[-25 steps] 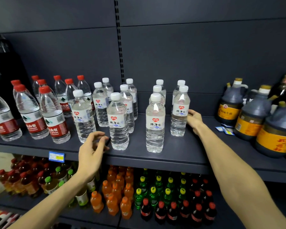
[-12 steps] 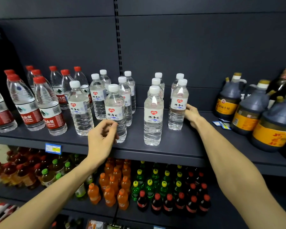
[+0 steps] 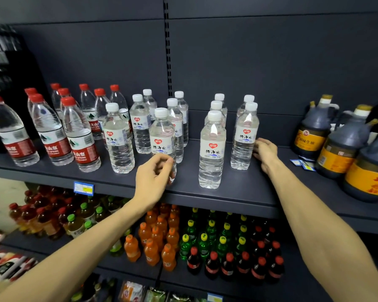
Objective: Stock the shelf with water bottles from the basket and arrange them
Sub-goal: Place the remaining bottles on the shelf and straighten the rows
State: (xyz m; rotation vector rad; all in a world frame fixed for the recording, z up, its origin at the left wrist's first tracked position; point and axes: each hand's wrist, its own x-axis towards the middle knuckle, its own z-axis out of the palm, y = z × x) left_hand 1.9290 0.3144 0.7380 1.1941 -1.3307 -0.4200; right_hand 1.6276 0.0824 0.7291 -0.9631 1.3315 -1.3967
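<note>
Clear plastic white-capped water bottles (image 3: 212, 149) are stood upright in short rows on the dark grey metal shelf (image 3: 238, 192), approx. mid-length, btwn red-capped, red-labelled water bottles (image 3: 79, 136) toward the left end and dark brown sauce jugs w/ yellow labels (image 3: 345, 147) toward the right end. No basket is seen.

The left hand (image 3: 154, 177) is held at the front edge, its fingers (image 3: 168, 164) curled round the lower body of the front white-capped bottle (image 3: 162, 136); whether it is firmly gripped or only touched cannot be told. The right hand (image 3: 264, 152) is laid on the shelf just beside the rightmost front bottle (image 3: 244, 136), fingers fairly straight, tips at or against its lower side; nothing is held.

Handling, as judged: full bottles, so fairly heavy for their size; thin walls likely to flex if squeezed, film label prob. slick. Tall and narrow, so easily tipped into neighbours when pushed high up. Best taken low-to-mid body, below the label, or slid by the base along the shelf.
</note>
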